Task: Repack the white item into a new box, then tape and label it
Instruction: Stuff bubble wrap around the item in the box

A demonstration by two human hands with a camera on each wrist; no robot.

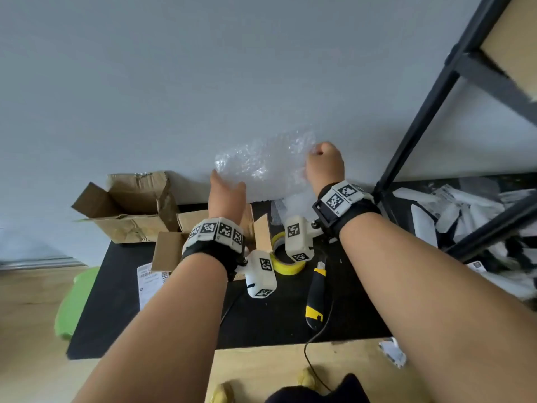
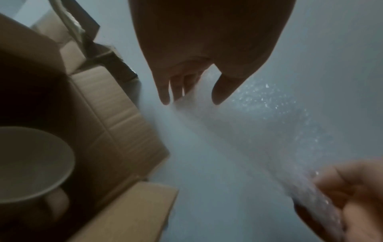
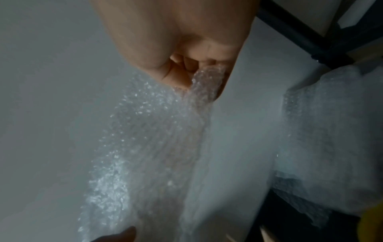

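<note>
Right hand (image 1: 324,167) pinches the bubble wrap (image 1: 267,162) in a closed grip — left hand (image 1: 225,196), fingers spread, touches its other edge.

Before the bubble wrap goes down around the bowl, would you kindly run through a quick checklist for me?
1. Right hand grips the bubble wrap: ok.
2. Left hand has a grip on the wrap's other edge: not ok, fingers straight beside it.
3. White bowl sits in the open new box: ok.
4. Sheet is spread out, not bunched: ok.
5. Yellow tape roll and utility knife lie on the black mat: ok.
6. Bowl undamaged: cannot tell.
</note>
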